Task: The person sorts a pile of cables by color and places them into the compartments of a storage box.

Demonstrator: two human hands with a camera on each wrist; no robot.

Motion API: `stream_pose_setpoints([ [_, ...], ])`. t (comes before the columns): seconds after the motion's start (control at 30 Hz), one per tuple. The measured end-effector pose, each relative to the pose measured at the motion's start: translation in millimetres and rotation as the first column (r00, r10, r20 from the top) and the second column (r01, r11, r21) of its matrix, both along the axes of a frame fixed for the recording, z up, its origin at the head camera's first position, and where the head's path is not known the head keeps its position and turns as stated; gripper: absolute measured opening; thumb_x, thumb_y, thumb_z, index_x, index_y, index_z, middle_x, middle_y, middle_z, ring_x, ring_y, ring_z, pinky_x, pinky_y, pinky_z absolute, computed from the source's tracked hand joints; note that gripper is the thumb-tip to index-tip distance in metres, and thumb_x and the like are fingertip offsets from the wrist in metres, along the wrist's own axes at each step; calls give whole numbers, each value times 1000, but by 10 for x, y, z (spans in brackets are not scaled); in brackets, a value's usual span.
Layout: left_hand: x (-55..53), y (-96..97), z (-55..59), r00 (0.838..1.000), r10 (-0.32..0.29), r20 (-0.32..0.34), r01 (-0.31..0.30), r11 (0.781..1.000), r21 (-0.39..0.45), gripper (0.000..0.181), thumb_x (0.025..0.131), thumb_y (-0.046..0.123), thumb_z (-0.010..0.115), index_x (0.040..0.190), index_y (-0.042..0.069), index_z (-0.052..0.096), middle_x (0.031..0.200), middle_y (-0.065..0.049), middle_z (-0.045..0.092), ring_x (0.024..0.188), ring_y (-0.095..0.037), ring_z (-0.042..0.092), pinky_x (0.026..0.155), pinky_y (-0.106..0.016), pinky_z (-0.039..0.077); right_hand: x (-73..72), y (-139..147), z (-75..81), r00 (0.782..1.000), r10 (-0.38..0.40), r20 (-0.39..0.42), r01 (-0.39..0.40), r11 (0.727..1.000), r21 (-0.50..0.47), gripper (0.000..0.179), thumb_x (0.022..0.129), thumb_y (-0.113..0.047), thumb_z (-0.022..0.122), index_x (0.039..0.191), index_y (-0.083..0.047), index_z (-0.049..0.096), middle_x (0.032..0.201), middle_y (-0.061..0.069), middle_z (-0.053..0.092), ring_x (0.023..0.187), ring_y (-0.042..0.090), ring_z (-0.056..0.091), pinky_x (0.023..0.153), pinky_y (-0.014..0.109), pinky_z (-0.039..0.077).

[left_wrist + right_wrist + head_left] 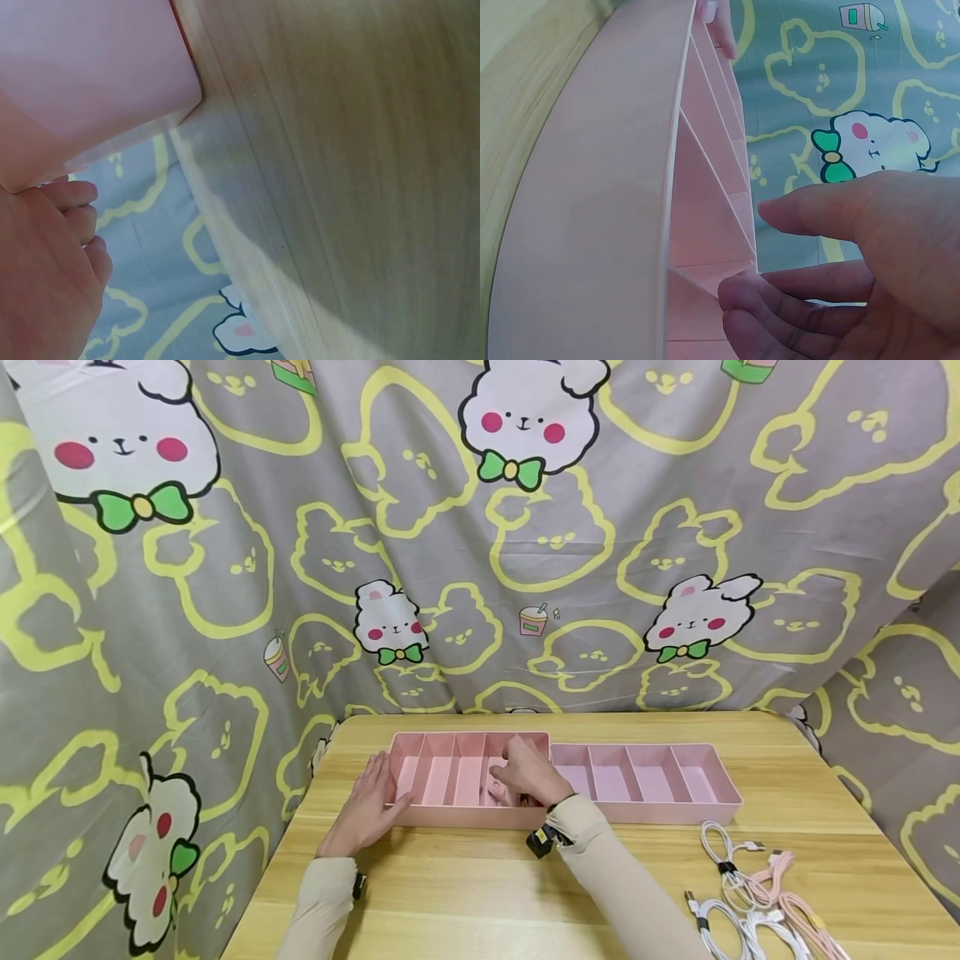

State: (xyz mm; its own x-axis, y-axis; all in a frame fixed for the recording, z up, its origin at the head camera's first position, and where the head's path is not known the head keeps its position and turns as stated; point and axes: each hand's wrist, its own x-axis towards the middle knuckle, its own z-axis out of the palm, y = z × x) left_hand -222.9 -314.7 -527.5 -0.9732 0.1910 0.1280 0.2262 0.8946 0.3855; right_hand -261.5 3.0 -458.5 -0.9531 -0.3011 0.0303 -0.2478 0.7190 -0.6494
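A pink divided storage box (pixel 472 817) lies lengthwise on the table. At its left end my left hand (pixel 366 806) holds the corner, thumb over the front rim and fingers along the end wall. My right hand (pixel 528 770) reaches into the wide right-hand compartment of this box, fingers bent downward. In the right wrist view, the right hand's thumb (pixel 802 214) stands apart from the curved fingers, with nothing seen between them. Small pinkish shapes (pixel 497 791) show under the right hand, partly hidden by it. Narrow dividers split the box's left part.
A second pink divided box (pixel 667 812) adjoins the first on the right. Coiled white cables (pixel 723 917) and pink cables (pixel 806 914) lie at the table's front right. A patterned curtain (pixel 465 552) hangs behind the wooden table (pixel 450 893).
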Motion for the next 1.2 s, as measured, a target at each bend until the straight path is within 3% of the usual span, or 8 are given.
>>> stream_pose_setpoints([
  [0.33,-10,-5,-22,1000,2,8,-2,1000,-9,98,101,56,54,162,-8,14,172,-26,14,161,-44,11,130,-61,16,14,54,-15,1000,15,-13,-16,999,-32,30,91,-14,77,67,-1,63,54,-5,34,44,8,33,46,23,28],
  [0.5,-12,-5,-26,1000,2,11,-2,1000,-8,97,101,54,56,162,-8,13,173,-25,12,162,-43,10,130,-62,16,16,98,-18,1000,-4,-26,3,999,-40,21,91,-16,76,83,3,73,60,2,54,45,9,43,54,23,41],
  [0.77,-19,-7,-26,1000,6,4,-6,1000,-12,95,101,50,57,162,-9,13,172,-26,12,161,-44,10,128,-64,18,16,210,-14,1000,21,21,-18,994,-106,40,95,-15,70,63,-10,47,51,-7,37,39,7,38,43,22,29],
  [1.03,-21,1,-17,1000,5,18,-5,1000,-14,95,102,51,56,162,-9,13,172,-26,11,161,-45,10,129,-63,16,45,328,-11,999,27,30,-23,991,-133,19,97,-12,68,79,-7,67,55,0,57,39,10,50,41,22,36],
  [1.2,-23,5,-18,1000,5,5,-5,1000,-20,94,102,50,55,161,-10,14,172,-27,11,161,-45,10,130,-62,15,79,391,20,1000,6,21,-3,993,-119,18,98,-14,68,80,-8,70,59,0,57,44,10,49,43,24,36],
])
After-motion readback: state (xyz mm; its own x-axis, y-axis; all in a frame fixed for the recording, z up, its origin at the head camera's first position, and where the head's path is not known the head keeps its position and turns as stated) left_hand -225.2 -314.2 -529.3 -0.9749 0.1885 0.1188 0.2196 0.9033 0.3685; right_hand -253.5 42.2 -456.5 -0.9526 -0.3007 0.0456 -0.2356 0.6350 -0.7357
